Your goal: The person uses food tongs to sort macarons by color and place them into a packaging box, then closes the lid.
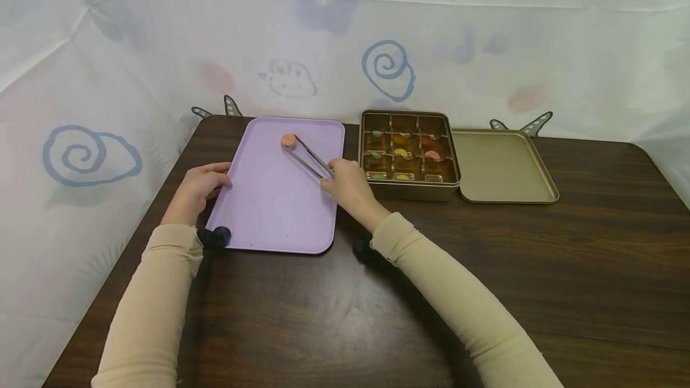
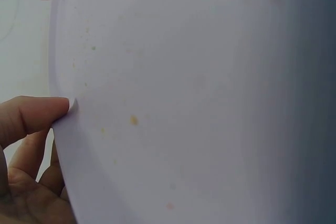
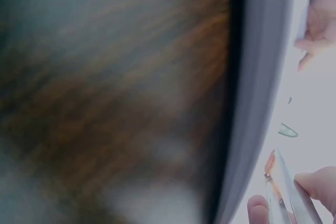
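Note:
My right hand (image 1: pixel 353 187) holds metal tongs (image 1: pixel 307 163) over the lilac tray (image 1: pixel 269 208). Between the tips of the tongs is a small, round, pinkish-orange macaron (image 1: pixel 288 141), above the tray's upper part; whether it touches the tray I cannot tell. At the tray's left edge my left hand (image 1: pixel 195 191) grips the rim; the left wrist view shows the thumb (image 2: pixel 39 113) on the rim and the other fingers curled outside it. The right wrist view catches only part of the right hand's fingers and the tongs (image 3: pixel 289 192) at its lower right.
Right of the tray stands a gold box (image 1: pixel 409 190) with a divided insert, small green, yellow and pinkish pieces in its compartments. Its flat gold lid (image 1: pixel 501 166) lies beside it on the dark wooden table (image 1: pixel 302 316). A white printed cloth (image 1: pixel 334 47) hangs behind.

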Available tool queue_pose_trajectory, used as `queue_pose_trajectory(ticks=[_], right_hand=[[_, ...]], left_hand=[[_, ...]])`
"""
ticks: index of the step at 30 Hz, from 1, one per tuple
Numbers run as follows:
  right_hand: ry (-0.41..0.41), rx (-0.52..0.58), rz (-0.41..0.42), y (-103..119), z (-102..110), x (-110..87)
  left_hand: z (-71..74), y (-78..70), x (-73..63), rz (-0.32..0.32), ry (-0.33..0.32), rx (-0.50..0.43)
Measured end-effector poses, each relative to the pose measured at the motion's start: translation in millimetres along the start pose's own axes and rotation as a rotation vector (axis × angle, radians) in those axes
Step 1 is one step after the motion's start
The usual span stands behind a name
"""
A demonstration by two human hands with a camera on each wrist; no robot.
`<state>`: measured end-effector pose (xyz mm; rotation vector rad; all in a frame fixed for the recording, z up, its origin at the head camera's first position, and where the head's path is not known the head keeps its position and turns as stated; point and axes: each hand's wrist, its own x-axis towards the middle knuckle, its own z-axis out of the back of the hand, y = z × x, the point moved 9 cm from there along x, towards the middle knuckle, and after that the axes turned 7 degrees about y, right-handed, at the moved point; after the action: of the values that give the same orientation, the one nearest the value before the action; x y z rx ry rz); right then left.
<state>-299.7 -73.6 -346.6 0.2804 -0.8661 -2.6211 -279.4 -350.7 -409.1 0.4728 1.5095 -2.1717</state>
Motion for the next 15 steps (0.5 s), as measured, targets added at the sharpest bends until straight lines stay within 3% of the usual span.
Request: queue_pose_trajectory(ticks=[15], right_hand=[[-0.004, 0.109, 0.06, 1, 44, -26.4]], left_hand=[[1.9, 2.3, 2.5, 0.017, 0.005, 0.003]])
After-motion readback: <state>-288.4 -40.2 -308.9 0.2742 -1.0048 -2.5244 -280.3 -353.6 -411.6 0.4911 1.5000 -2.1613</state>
